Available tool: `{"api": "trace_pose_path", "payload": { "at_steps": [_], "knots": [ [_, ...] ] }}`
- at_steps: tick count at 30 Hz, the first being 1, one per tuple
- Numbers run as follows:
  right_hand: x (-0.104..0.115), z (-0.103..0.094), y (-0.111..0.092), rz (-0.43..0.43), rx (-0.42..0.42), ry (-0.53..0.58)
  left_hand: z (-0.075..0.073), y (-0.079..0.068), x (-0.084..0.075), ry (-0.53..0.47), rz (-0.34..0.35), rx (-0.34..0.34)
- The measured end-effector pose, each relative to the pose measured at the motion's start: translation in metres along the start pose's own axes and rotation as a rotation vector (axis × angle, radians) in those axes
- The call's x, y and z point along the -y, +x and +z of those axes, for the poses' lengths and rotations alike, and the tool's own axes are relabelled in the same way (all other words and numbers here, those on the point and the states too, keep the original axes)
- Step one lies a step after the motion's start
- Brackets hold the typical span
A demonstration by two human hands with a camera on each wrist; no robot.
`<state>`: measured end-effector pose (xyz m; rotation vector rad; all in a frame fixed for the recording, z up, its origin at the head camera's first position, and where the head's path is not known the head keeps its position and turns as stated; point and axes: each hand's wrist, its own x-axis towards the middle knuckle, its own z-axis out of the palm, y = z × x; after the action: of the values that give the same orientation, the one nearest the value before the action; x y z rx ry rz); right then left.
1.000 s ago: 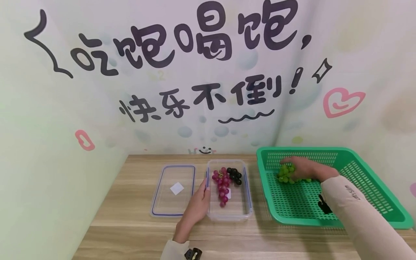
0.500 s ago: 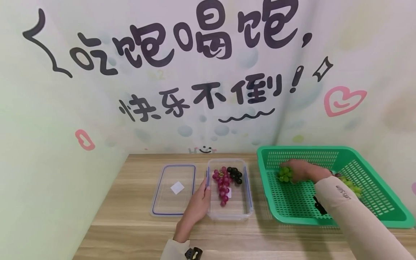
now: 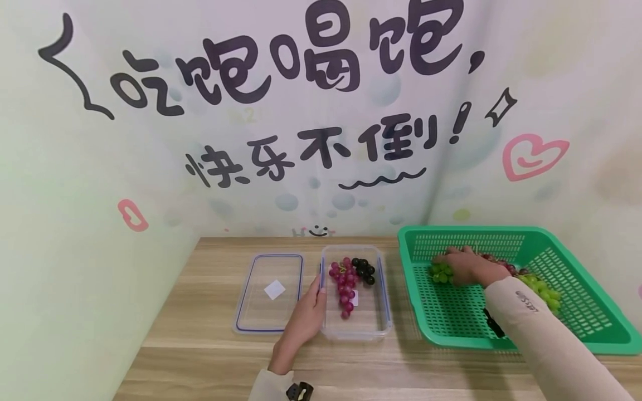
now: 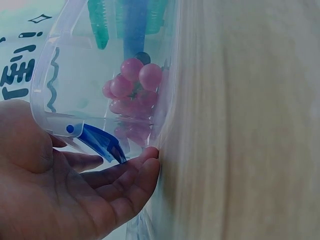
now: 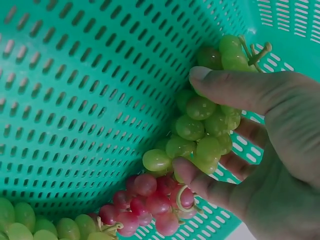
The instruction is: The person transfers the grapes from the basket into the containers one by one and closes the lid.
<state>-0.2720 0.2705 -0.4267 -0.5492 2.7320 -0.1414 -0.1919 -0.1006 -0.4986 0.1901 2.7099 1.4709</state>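
Green grapes (image 5: 191,129), in basket (image 3: 466,343) at 3 o'clock of box (image 3: 357,335), are pinched by R hand (image 3: 470,267); L hand (image 3: 307,312) rests loosely on box's 9 o'clock side. Pink bunch (image 3: 346,281) & black bunch (image 3: 365,271) are in; prob. left: red bunch (image 5: 155,202), 2nd green bunch (image 3: 544,291), lid (image 3: 271,318).

The far side is covered by a pale backdrop (image 3: 241,209), printed with black lettering (image 3: 327,150), a pink heart (image 3: 534,158) at right and a smaller pink mark (image 3: 132,215) at left.
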Motion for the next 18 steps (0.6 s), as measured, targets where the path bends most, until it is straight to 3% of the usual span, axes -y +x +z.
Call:
{"api": "trace_pose_path", "payload": {
  "at_steps": [8,18],
  "knots": [
    [0.004,0.0035,-0.0018,0.013,0.016,0.013,0.0002,0.0,-0.0015,-0.006,-0.002,0.0],
    [0.0019,0.0098,0.0007,-0.048,-0.007,-0.084,-0.0009,-0.0005,-0.0032,-0.018,-0.015,0.007]
  ]
}}
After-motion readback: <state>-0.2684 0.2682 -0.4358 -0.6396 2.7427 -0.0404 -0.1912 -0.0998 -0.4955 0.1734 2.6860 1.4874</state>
